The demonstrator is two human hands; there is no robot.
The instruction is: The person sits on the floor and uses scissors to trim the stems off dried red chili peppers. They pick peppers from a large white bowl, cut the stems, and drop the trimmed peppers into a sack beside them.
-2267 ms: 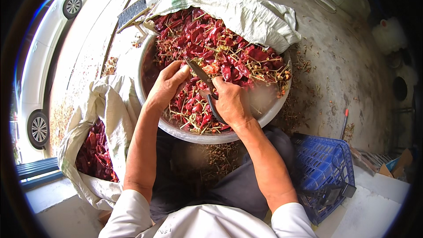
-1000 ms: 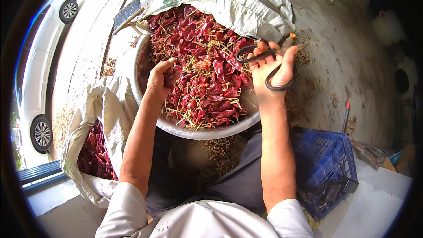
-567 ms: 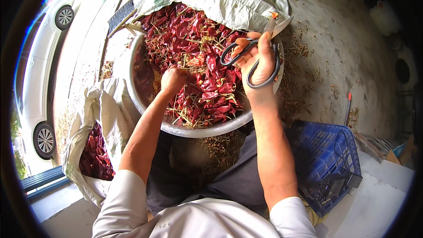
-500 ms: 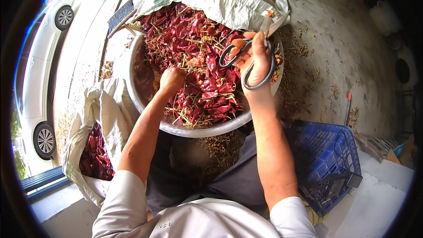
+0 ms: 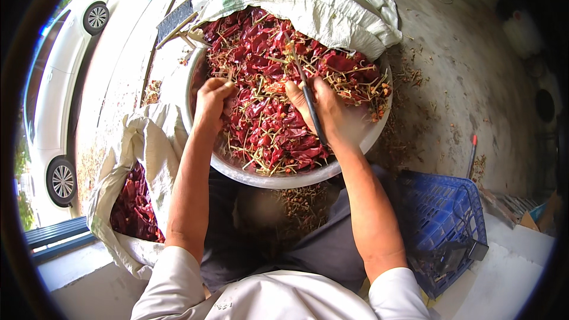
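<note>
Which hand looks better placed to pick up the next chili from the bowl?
Left, probably. The left hand is empty-looking and its fingers already rest in the chilies, while the right hand is wrapped around the scissors.

— What sits off to the right?
— A blue plastic crate (image 5: 441, 225), on the concrete floor (image 5: 474, 71), with a red-tipped stick (image 5: 472, 155) just beyond it.
— And to the left?
— A white car (image 5: 56, 101), a blue step (image 5: 56, 234) near its rear wheel, and a brush (image 5: 175, 22) lying near the far sack.
</note>
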